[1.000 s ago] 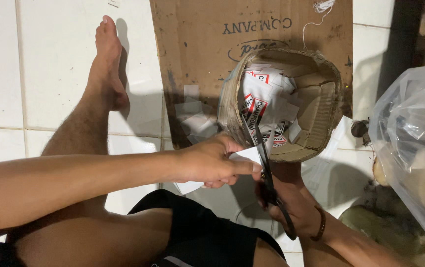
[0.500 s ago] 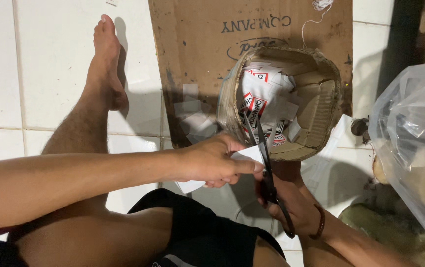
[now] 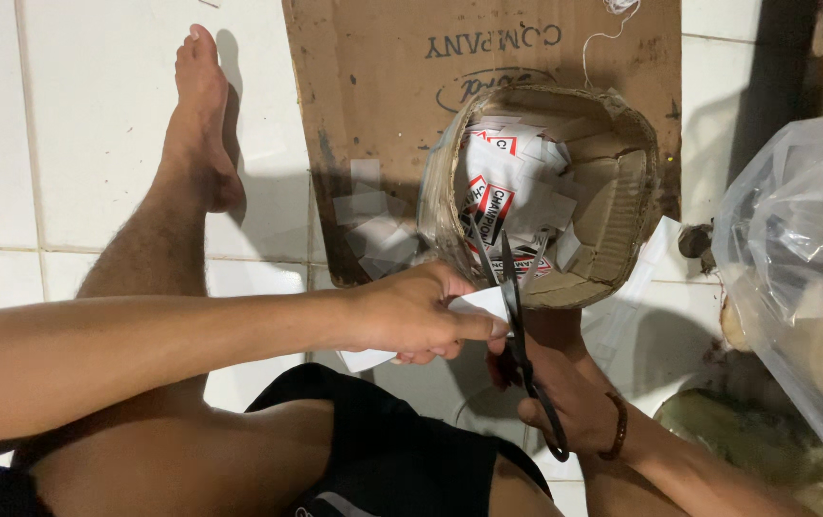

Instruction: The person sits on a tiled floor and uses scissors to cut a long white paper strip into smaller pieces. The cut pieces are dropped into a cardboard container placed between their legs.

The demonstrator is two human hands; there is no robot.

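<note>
My left hand (image 3: 413, 314) reaches in from the left and pinches a white paper strip (image 3: 373, 358), with one end of the strip sticking out toward the scissors. My right hand (image 3: 557, 394) comes up from below and grips black-handled scissors (image 3: 510, 278). The blades point away from me, slightly apart, over the near rim of a small cardboard box (image 3: 622, 191). The box holds several cut white paper pieces with red and black print (image 3: 500, 188). The scissor blades sit right beside the strip's end at my left fingertips.
A flattened brown cardboard sheet (image 3: 383, 105) lies on the white tiled floor under the box, with a few loose paper scraps (image 3: 373, 225) on it. My bare left leg and foot (image 3: 196, 124) stretch out at left. A clear plastic bag (image 3: 799, 268) bulges at right.
The scissors' blades have closed somewhat and shifted a little toward me along the strip. My left hand stays in nearly the same place, holding the paper.
</note>
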